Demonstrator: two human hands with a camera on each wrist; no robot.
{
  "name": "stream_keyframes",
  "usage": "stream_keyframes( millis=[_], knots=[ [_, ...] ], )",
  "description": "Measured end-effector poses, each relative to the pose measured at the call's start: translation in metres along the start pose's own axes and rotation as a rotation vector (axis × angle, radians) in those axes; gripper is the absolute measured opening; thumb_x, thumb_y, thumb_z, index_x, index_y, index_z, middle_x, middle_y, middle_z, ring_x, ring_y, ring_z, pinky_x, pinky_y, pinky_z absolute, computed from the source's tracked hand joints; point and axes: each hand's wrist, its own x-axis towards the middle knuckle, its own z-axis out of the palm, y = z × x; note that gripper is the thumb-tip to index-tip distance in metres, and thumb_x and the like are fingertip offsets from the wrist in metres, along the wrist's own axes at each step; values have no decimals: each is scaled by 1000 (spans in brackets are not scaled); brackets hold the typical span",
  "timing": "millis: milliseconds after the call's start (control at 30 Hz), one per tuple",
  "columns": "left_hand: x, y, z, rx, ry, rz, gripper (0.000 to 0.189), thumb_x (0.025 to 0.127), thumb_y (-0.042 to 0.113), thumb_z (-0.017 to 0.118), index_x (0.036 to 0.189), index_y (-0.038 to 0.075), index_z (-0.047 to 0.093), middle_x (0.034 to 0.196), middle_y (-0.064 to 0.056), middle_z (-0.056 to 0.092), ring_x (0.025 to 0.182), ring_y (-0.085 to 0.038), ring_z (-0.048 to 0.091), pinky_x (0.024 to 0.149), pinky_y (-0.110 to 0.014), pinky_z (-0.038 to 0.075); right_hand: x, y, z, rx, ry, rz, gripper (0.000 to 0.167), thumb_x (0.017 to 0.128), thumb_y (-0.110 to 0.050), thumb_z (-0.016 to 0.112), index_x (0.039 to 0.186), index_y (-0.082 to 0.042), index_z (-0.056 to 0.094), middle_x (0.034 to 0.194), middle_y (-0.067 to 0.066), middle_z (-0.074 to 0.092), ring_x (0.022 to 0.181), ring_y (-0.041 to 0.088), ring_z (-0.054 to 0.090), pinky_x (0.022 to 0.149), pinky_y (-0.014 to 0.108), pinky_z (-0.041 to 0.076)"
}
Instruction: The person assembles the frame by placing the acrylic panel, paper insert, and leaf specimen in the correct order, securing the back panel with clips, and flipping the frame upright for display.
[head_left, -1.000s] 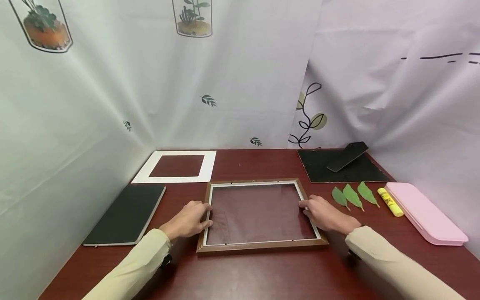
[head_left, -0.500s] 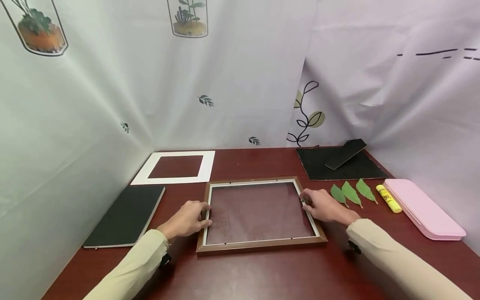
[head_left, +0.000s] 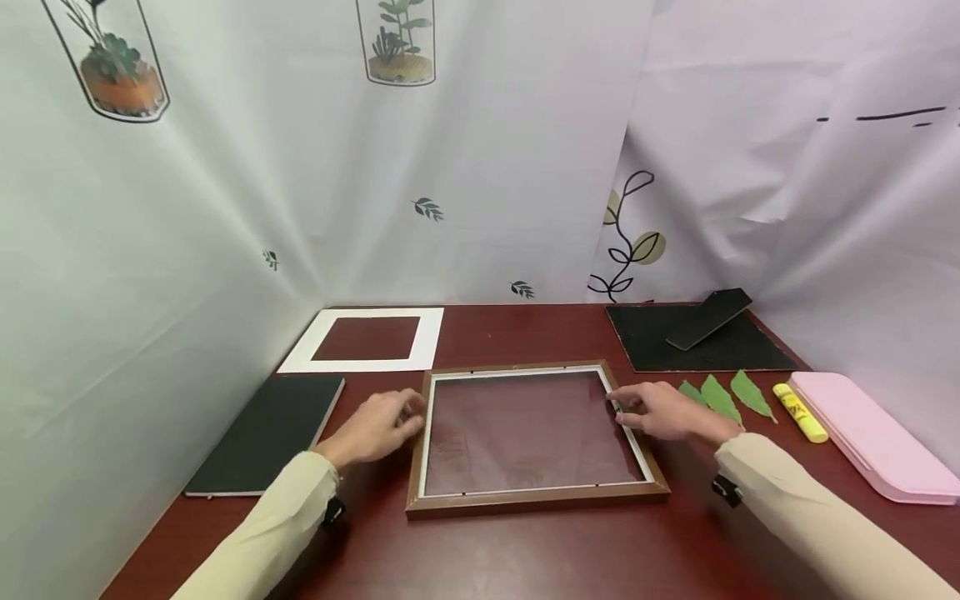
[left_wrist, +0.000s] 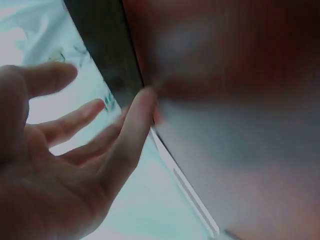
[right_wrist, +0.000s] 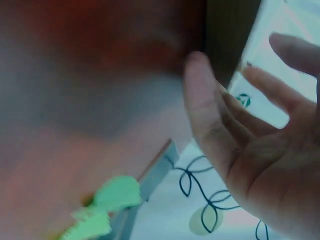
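A brown wooden picture frame with a white inner lip lies flat on the dark red table, a see-through pane inside it. My left hand is beside the frame's left rail, fingertips right at its outer edge. Over the right rail reaches my right hand, its fingertips overlapping the white lip in the head view. In the left wrist view, loosely spread fingers stand by the frame's dark side. The right wrist view likewise has bent, parted fingers with nothing gripped between them.
Left of the frame lies a black notebook, with a white mat board behind. At the back right is a black backing board with its stand flap raised. Green leaves, a yellow glue stick and a pink case lie right.
Both hands have loosened from the frame. The left fingers moved outward off the inner lip, while the right thumb and fingers parted. The frame stays put; the head view shifted slightly.
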Motion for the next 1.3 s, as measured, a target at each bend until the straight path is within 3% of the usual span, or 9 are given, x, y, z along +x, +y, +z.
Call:
stream_keyframes(
  millis=[67, 200, 300, 433, 533, 800, 1067, 1200, 1300],
  knots=[
    [13, -11, -4, 26, 32, -22, 19, 95, 12, 62, 111, 2, 68, 97, -9, 72, 89, -20, 68, 78, -39, 56, 7, 2, -6, -18, -23, -5, 38, 96, -21, 66, 129, -3, 66, 107, 10, 73, 86, 13, 64, 69, 30, 49],
    [42, -35, -10, 116, 62, -37, 22, 91, 0, 58, 110, -3, 68, 101, -17, 72, 92, -29, 67, 84, -46, 55, 25, 0, -18, -49, -42, -2, 35, 97, -20, 64, 126, 0, 66, 95, 6, 72, 77, 12, 61, 68, 32, 49],
    [62, -50, -10, 142, 19, -88, 32, 88, -6, 56, 119, -7, 64, 114, -24, 69, 105, -37, 66, 91, -49, 53, 39, -6, -23, -79, -48, 29, 35, 98, -19, 63, 126, 1, 66, 92, 6, 70, 77, 14, 61, 70, 34, 50],
    [77, -64, -9, 112, -65, -220, 47, 87, -8, 56, 134, -8, 55, 135, -29, 59, 125, -44, 57, 100, -52, 50, 56, -14, -25, -92, -57, 68, 37, 99, -21, 62, 127, 2, 65, 90, 8, 69, 78, 16, 61, 71, 35, 50],
    [82, -73, -10, 96, -74, -278, 46, 88, -7, 58, 134, -7, 55, 135, -30, 58, 124, -44, 57, 98, -52, 50, 65, -20, -26, -77, -69, 73, 39, 99, -22, 62, 129, 3, 63, 83, 8, 66, 70, 15, 57, 66, 31, 46],
    [93, -84, -9, 81, 26, -229, 25, 84, -11, 63, 108, -3, 65, 107, -23, 70, 103, -38, 65, 89, -49, 53, 75, -26, -24, -52, -93, 62, 41, 99, -22, 63, 133, 1, 61, 102, 13, 72, 83, 17, 64, 74, 34, 53],
    [94, -94, -11, 82, -88, -180, 28, 89, -3, 63, 116, 1, 66, 116, -20, 63, 121, -51, 43, 93, -63, 33, 79, -30, -19, -21, -103, 55, 40, 99, -23, 63, 133, -2, 62, 120, 19, 69, 92, 20, 67, 79, 39, 56],
    [103, -93, -20, 16, -107, -159, 29, 92, -1, 60, 120, 1, 67, 124, -24, 65, 123, -51, 47, 93, -66, 33, 81, -29, -17, 24, -86, 44, 39, 99, -21, 63, 132, -2, 62, 120, 19, 70, 93, 21, 68, 78, 37, 56],
    [112, -90, -24, -26, -90, -97, 27, 95, 2, 59, 121, 2, 66, 124, -24, 67, 122, -45, 55, 96, -70, 37, 82, -30, -14, 87, -74, 45, 39, 99, -20, 63, 132, -1, 62, 120, 18, 70, 94, 20, 70, 76, 35, 57]
  ],
)
